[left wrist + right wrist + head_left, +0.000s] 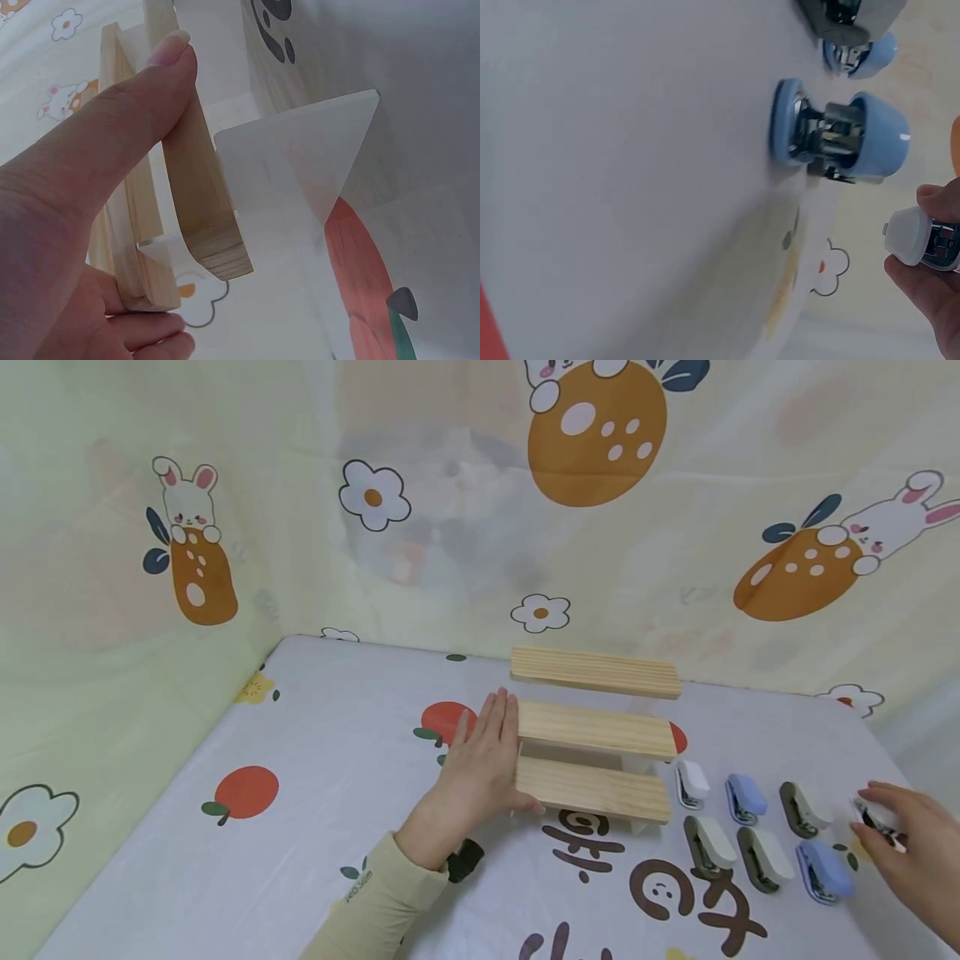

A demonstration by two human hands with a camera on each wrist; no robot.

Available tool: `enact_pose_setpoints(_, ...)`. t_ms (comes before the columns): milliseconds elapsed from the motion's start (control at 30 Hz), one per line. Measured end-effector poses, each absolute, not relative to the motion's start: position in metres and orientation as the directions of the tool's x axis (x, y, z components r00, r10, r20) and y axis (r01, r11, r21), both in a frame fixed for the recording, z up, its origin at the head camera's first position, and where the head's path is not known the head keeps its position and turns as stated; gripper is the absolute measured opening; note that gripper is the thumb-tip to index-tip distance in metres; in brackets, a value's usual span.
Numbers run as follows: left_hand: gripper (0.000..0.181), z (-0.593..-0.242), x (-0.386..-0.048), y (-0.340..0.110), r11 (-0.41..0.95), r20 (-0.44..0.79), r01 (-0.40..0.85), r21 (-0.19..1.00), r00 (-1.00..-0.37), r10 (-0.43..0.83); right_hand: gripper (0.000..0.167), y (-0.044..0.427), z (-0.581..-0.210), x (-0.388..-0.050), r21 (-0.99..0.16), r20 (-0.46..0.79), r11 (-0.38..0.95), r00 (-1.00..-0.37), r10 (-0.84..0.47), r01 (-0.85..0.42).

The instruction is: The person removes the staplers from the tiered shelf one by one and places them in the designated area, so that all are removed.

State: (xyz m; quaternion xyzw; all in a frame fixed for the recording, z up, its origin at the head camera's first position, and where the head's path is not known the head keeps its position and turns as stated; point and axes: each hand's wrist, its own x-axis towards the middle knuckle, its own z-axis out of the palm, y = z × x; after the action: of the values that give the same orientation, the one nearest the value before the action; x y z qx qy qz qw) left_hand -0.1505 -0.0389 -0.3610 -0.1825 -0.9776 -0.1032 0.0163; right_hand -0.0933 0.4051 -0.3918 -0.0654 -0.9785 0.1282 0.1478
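A small tiered stand has three pale wooden planks (596, 727) on translucent white supports (292, 157). My left hand (480, 768) lies along the stand's left end with its fingers straight. In the left wrist view its thumb (161, 82) rests against the front plank (199, 172). At the far right my right hand (911, 843) pinches a small white stapler (909, 236) between thumb and fingers, above the cloth. Nearest to it on the table are a blue stapler (823, 870) and a dark-based stapler with a pale top (804, 810).
More mini staplers stand in two rows right of the stand, among them a white one (692, 783), a blue one (746, 797) and a pale one (765, 858). A printed cloth (247, 852) covers the table, and a patterned curtain (450, 568) hangs behind.
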Motion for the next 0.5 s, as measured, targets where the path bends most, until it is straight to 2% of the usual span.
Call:
enact_pose_setpoints(200,0.141,-0.361,-0.150,-0.040,0.915,0.070,0.362,0.181,-0.932,0.355,0.047,0.412,-0.399,-0.097,-0.275,0.239,0.955,-0.954,0.179,0.111)
enact_pose_setpoints(500,0.141,-0.361,-0.150,-0.040,0.917,0.067,0.352,0.189,-0.936,0.346,0.046,0.422,-0.401,-0.111,-0.239,0.108,0.959,-0.977,0.184,0.154)
